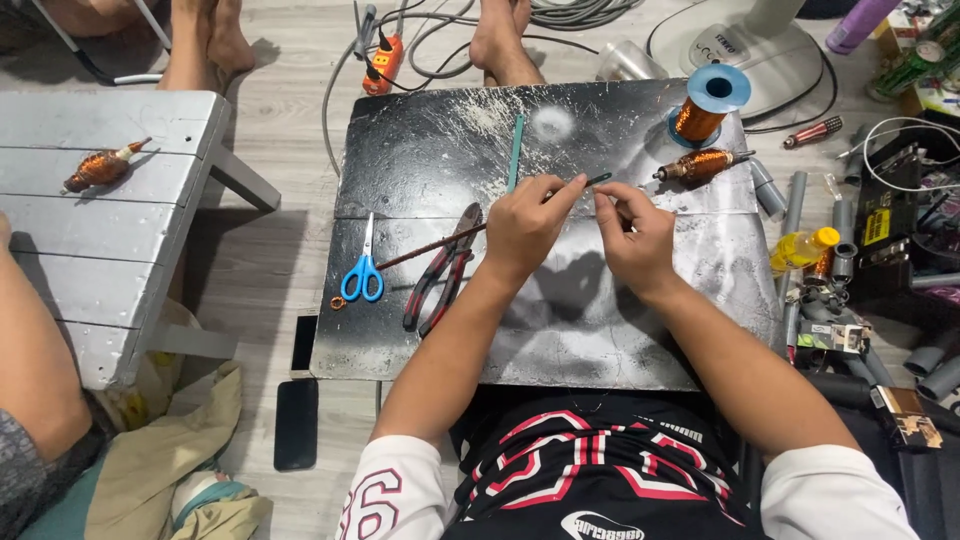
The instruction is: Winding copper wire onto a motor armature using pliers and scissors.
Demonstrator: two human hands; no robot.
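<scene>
The person sits on the floor over a scuffed black work board (560,330), both hands raised just above its middle. The left hand (527,225) pinches a thin dark sleeve or tube (585,182) near one end, fingers closed tight on it; the tube's free tip pokes out toward the top of the board. The right hand (633,238) sits just beside the left, fingertips closed as if on a fine wire at the tube's mouth, though the wire itself is too thin to make out.

To my eye, this threading goes best with the hands close together, the left holding the tube straight and steady while the right feeds in short pushes, so nothing kinks.

Red-handled pliers (443,268) and blue scissors (363,270) lie to the left on the board, a wound copper coil (700,165) and a copper wire spool (707,105) at its far right corner.
</scene>
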